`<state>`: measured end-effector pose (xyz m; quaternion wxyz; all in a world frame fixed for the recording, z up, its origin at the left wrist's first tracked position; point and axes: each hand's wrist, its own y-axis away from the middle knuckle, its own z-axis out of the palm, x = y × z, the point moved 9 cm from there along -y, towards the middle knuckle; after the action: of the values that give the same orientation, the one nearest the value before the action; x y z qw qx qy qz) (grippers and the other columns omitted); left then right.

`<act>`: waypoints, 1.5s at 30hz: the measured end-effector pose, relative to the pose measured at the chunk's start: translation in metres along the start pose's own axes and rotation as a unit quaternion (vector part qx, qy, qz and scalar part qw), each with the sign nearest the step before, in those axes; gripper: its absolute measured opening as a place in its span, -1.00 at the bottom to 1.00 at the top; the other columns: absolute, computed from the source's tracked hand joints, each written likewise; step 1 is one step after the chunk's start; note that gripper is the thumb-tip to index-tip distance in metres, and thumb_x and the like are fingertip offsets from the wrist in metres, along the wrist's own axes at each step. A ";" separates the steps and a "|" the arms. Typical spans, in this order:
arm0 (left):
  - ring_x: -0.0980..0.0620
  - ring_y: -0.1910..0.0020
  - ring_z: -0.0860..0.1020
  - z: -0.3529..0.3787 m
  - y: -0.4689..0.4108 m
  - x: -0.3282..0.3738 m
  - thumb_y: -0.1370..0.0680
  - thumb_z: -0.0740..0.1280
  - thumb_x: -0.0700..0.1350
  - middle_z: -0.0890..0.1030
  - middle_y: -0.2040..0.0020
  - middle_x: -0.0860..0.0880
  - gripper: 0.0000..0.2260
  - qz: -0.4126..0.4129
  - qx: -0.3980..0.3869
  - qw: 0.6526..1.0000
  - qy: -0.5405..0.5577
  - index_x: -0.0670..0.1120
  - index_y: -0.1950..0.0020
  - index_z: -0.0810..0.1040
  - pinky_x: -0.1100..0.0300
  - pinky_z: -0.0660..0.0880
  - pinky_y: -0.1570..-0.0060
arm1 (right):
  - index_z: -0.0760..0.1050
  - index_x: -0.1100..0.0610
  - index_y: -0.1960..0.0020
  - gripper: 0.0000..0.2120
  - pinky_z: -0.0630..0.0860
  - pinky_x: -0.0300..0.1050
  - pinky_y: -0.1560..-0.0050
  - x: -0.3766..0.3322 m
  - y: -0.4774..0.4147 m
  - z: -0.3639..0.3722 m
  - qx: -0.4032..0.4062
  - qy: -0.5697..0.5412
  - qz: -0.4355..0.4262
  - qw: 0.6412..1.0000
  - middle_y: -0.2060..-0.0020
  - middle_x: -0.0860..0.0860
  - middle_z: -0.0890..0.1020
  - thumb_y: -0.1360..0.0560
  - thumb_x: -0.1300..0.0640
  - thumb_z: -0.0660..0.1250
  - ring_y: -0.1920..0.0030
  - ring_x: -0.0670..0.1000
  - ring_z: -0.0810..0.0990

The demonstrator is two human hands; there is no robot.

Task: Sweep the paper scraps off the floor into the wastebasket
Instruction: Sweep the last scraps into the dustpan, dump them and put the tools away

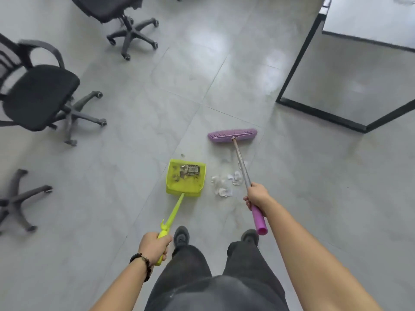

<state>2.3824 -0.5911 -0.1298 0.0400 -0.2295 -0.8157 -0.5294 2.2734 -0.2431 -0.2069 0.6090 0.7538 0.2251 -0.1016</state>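
White paper scraps (225,182) lie in a small heap on the grey tile floor, just right of a lime-green dustpan (185,178). The pan holds some dirt and a torn label. My left hand (154,244) grips the dustpan's long green handle near its end. My right hand (256,197) grips the broom's metal shaft just above its purple grip. The purple broom head (232,135) rests on the floor beyond the scraps, with the shaft passing over them. No wastebasket is in view.
Black office chairs stand at the left (38,95), top (125,16) and lower left (15,200). A black-framed glass partition (298,63) runs along the right. My shoes (181,235) stand just behind the dustpan.
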 end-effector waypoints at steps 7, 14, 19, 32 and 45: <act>0.02 0.58 0.32 0.015 0.020 -0.036 -0.48 0.31 -0.24 0.37 0.51 -0.08 -0.81 -0.043 0.035 0.996 -0.066 -0.15 0.31 0.37 0.29 0.22 0.48 | 0.22 0.15 -0.44 -0.59 0.50 0.06 0.06 0.114 -0.009 -0.030 -0.021 0.266 0.042 0.963 0.19 0.11 0.46 -0.60 0.20 -0.04 0.21 0.17 0.51; 0.03 0.54 0.31 0.002 0.010 -0.045 -0.47 0.30 -0.29 0.37 0.45 -0.12 -0.85 -0.037 0.019 0.993 -0.114 -0.17 0.27 0.38 0.32 0.20 0.51 | 0.14 0.06 -0.53 -0.55 0.48 -0.10 0.46 0.181 0.051 -0.057 -0.030 0.293 0.083 0.952 0.15 0.14 0.47 -0.66 0.07 -0.13 0.43 0.08 0.46; 0.04 0.51 0.24 -0.014 -0.006 -0.046 -0.46 0.26 -0.36 0.34 0.43 -0.10 -0.86 0.004 -0.007 0.993 -0.114 -0.20 0.26 0.37 0.31 0.19 0.52 | 0.13 0.12 -0.55 -0.53 0.35 -0.16 0.51 0.217 0.101 -0.017 -0.023 0.282 0.101 0.954 0.18 0.09 0.40 -0.67 0.07 -0.13 0.43 0.01 0.41; -0.02 0.44 0.29 -0.065 -0.021 -0.109 -0.44 0.26 -0.32 0.36 0.34 -0.10 -0.89 0.105 -0.080 0.965 -0.228 -0.18 0.22 0.36 0.26 0.22 0.45 | 0.45 0.18 -0.04 -0.73 0.21 -0.29 0.52 0.301 0.222 0.054 0.071 0.038 0.160 0.984 0.36 0.12 0.41 -0.64 0.06 0.04 0.60 -0.01 0.25; -0.01 0.48 0.28 -0.038 0.003 -0.129 -0.39 0.27 -0.35 0.37 0.39 -0.10 -0.92 0.095 -0.097 0.965 -0.226 -0.20 0.23 0.40 0.27 0.22 0.49 | 0.36 0.22 -0.11 -0.83 0.33 -0.29 0.56 0.230 0.176 0.090 0.082 -0.156 0.137 0.975 0.28 0.16 0.52 -0.62 0.23 0.03 0.50 -0.05 0.33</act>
<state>2.4919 -0.6659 -0.1504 -0.1176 -0.4220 -0.7228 -0.5345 2.5683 -0.3075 -0.1728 0.5812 0.7994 0.0126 -0.1516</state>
